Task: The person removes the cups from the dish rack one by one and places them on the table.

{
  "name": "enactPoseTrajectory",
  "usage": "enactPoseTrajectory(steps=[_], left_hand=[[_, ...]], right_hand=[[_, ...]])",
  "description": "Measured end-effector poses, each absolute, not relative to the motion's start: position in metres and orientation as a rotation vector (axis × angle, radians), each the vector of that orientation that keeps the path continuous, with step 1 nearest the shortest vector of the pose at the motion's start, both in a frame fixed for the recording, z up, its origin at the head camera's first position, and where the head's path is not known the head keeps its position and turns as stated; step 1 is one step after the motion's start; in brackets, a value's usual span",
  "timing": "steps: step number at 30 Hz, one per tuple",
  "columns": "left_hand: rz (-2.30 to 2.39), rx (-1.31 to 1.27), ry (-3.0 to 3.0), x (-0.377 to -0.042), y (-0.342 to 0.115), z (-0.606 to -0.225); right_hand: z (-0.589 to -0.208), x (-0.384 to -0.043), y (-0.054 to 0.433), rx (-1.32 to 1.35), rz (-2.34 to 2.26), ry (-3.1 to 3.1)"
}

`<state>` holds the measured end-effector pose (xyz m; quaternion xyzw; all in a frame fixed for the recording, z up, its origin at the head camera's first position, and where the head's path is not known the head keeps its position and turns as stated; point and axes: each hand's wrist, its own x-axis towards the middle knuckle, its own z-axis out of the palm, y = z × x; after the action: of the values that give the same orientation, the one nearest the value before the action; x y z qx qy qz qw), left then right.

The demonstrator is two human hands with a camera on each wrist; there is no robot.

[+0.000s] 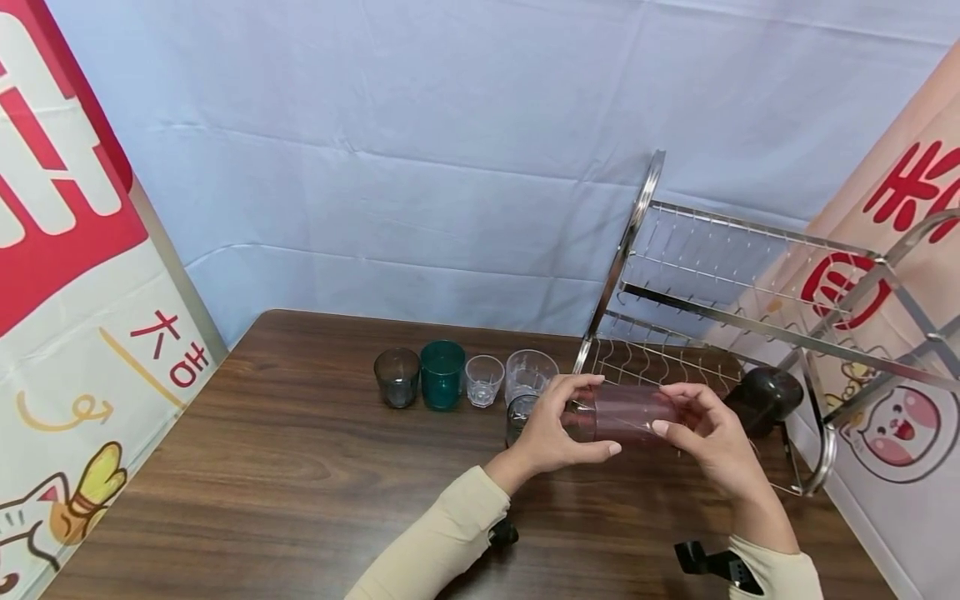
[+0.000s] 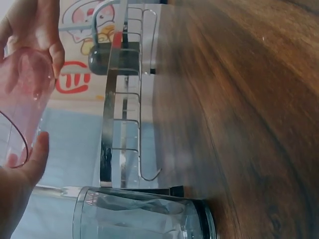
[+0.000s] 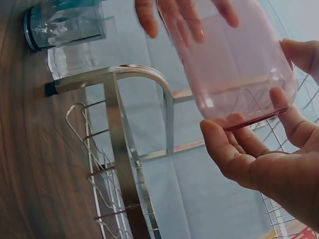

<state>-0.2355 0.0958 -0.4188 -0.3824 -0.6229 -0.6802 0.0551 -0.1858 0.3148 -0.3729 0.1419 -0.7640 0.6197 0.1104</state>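
Observation:
A pink see-through glass (image 1: 633, 414) lies sideways in the air above the table, held between both hands. My left hand (image 1: 550, 432) has its thumb and fingers spread around the mouth end; the thumb shows at the rim in the left wrist view. At the base end, my right hand (image 1: 716, 437) grips the glass with thumb and fingertips, seen closely around the pink glass (image 3: 239, 69) in the right wrist view. A greyish clear glass (image 1: 517, 418) stands just behind the left hand, partly hidden by it.
A smoky glass (image 1: 397, 379), a teal glass (image 1: 442, 377), a small clear glass (image 1: 484, 382) and a wider clear glass (image 1: 532, 372) stand in a row on the wooden table (image 1: 300, 450). At right is a metal rack (image 1: 750, 329) with a dark cup (image 1: 767, 398) on its lower tier.

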Motion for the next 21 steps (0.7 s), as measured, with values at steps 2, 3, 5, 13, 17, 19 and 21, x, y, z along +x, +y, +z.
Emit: enactPoseTrajectory(steps=[2,3,5,13,17,19,21], left_hand=[[-2.094,-1.172,-1.837,-0.231,0.094,-0.412],[-2.101,-1.178,-1.813,-0.229,0.092,-0.409],[-2.093,-1.183,-1.781,-0.224,0.089,-0.401],[-2.028,-1.160,-1.779,-0.218,0.081,-0.387],[-1.975,-1.160,-1.807,-0.217,0.079,-0.384],[-1.935,-1.166,-1.828,-0.216,0.076,-0.384],[-1.869,-1.166,-1.863,-0.214,0.073,-0.382]], right_hand=[[-0.374,-0.186,0.313,0.424,1.849,-2.231],[-0.375,-0.186,0.313,0.429,1.855,-2.230],[-0.375,-0.185,0.313,0.444,1.845,-2.239],[-0.367,-0.180,0.315,0.614,1.775,-2.187],[-0.367,-0.180,0.314,0.630,1.720,-2.222],[-0.367,-0.180,0.313,0.605,1.581,-2.314],[-0.366,-0.178,0.311,0.567,1.359,-2.447]])
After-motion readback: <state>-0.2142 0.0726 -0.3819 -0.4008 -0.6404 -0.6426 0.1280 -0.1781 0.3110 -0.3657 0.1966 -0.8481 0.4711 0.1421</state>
